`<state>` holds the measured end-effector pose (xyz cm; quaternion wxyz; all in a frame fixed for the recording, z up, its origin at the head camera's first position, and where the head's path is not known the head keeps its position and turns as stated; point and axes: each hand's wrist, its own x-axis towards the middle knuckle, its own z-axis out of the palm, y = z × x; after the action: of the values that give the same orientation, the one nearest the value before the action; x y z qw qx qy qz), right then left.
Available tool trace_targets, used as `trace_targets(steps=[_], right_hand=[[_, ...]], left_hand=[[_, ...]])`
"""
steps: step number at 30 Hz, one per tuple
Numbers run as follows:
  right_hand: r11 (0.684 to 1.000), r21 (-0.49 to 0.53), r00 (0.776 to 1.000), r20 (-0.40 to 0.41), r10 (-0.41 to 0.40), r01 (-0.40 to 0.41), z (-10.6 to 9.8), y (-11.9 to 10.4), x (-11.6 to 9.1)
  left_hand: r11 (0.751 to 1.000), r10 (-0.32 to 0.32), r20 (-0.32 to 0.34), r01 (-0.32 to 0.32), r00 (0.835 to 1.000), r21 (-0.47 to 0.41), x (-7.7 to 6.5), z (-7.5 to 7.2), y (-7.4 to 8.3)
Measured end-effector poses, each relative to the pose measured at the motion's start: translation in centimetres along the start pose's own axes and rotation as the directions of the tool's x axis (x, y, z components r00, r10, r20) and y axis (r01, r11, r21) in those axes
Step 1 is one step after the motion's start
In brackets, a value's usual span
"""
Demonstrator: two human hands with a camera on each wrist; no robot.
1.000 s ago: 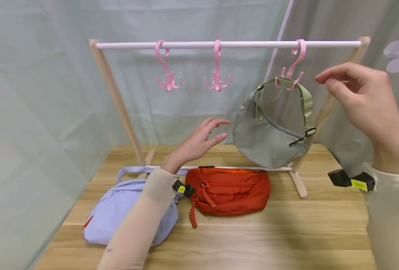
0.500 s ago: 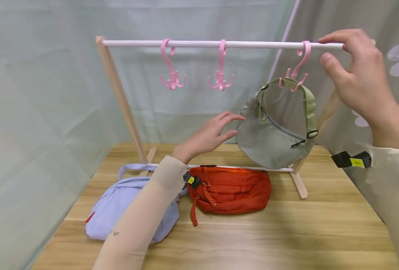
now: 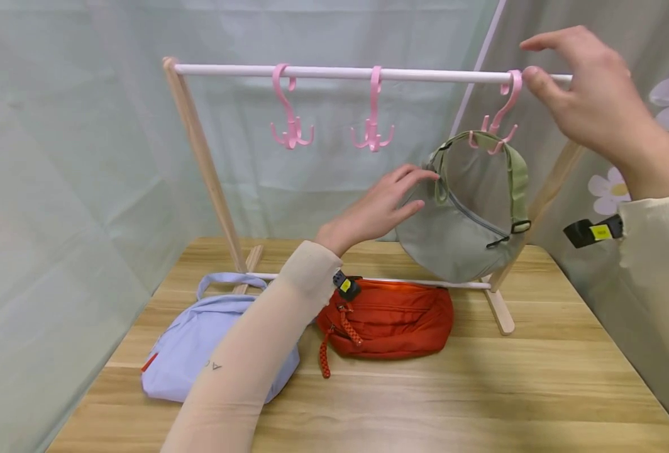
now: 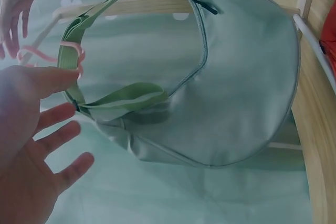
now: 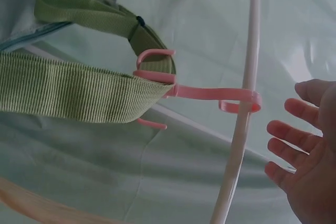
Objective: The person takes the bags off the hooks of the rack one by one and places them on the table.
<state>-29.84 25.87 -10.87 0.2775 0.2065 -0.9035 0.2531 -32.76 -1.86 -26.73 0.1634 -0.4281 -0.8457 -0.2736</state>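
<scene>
A grey-green shoulder bag (image 3: 459,236) hangs by its green strap (image 3: 517,179) from the rightmost pink hook (image 3: 507,110), which is hooked over the white rail (image 3: 329,73). My left hand (image 3: 388,204), fingers extended and apart, overlaps the bag's upper left side in the head view. In the left wrist view, that same hand (image 4: 31,140) appears beside the strap with nothing in its grasp. Up at the rail's right end, my right hand (image 3: 595,88) has its thumb and fingers spread. The right wrist view shows this hand (image 5: 315,156) holding nothing, apart from the rail and hook.
Two more pink hooks, one on the left (image 3: 292,110) and one in the middle (image 3: 373,113), hang bare. A red waist bag (image 3: 397,321) and a lavender bag (image 3: 193,352) lie on the wooden table (image 3: 481,402). Wooden legs (image 3: 204,163) support the rail.
My left hand has moved right and up, from beside the bag to overlapping its upper left side. My right hand has risen to the rail and spread its fingers. The bag stays hanging.
</scene>
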Motion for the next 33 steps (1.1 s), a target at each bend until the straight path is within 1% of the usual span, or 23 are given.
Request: trace_targets(steps=[4,7,11,14,20,23,26,28,30,33], right_hand=[[1.0,-0.021,0.999,0.032,-0.002,0.002,0.0,0.1,0.6],[0.999,-0.044,0.999,0.053,-0.011,0.014,0.0,0.1,0.9],[0.998,-0.059,0.994,0.104,0.014,-0.008,0.2,0.3,1.2],[0.998,-0.05,0.99,0.135,0.032,-0.026,0.4,0.6,1.4],[0.999,-0.046,0.984,0.175,0.016,-0.008,0.8,1.0,1.9],[0.999,-0.035,0.982,0.188,0.028,-0.022,1.1,1.2,2.0],[0.999,-0.023,0.981,0.193,0.027,-0.022,1.4,1.5,1.9],[1.0,-0.02,0.982,0.189,0.02,-0.016,1.6,1.7,1.9],[0.999,-0.035,0.985,0.171,-0.005,0.011,1.8,1.8,1.9],[0.996,-0.066,0.991,0.119,-0.059,0.067,2.2,1.9,1.8]], left_hand=[[0.999,-0.015,-0.016,0.016,1.0,0.039,1.1,0.4,0.3],[0.999,-0.03,-0.038,0.031,0.999,0.042,1.8,0.7,0.4],[0.999,-0.041,-0.077,0.044,0.996,0.032,2.5,1.5,0.4],[0.997,-0.057,-0.09,0.061,0.994,0.042,2.9,2.1,0.5],[0.99,-0.068,-0.111,0.081,0.992,0.119,4.1,2.6,0.6],[0.982,-0.09,-0.093,0.104,0.992,0.155,4.5,2.9,0.7],[0.977,-0.107,-0.079,0.119,0.991,0.177,4.7,3.2,0.7],[0.976,-0.117,-0.077,0.129,0.99,0.176,4.8,3.4,0.7],[0.976,-0.123,-0.093,0.137,0.988,0.171,5.2,3.5,0.7],[0.973,-0.139,-0.12,0.158,0.983,0.166,5.9,3.4,0.9]])
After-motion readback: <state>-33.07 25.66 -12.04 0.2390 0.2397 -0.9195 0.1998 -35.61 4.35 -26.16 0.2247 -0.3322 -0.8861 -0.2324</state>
